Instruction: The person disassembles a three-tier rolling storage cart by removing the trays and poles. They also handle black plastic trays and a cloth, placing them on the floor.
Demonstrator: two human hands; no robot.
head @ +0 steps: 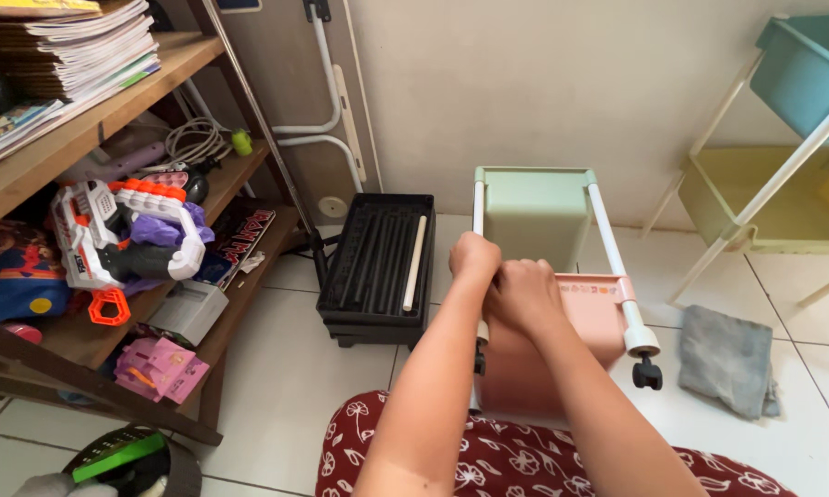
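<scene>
My left hand (474, 260) is closed around the left white pole (477, 204) of a small storage cart lying on its side on the tiled floor. My right hand (525, 296) is pressed right beside it, gripping the rim of the pink bin (598, 317) where it meets that pole. Beyond it the green bin (534, 210) is mounted on the same poles. The right white pole (612, 258) ends near me in a black caster wheel (646, 373). My fingers hide the joint between pole and pink bin.
A black tray (378, 262) with a loose white rod (415, 262) lies left of the cart. A wooden shelf (92, 120) holds books, a toy blaster (125, 235) and boxes. A grey cloth (727, 359) lies at the right, near another cart (782, 198) with yellow and blue bins.
</scene>
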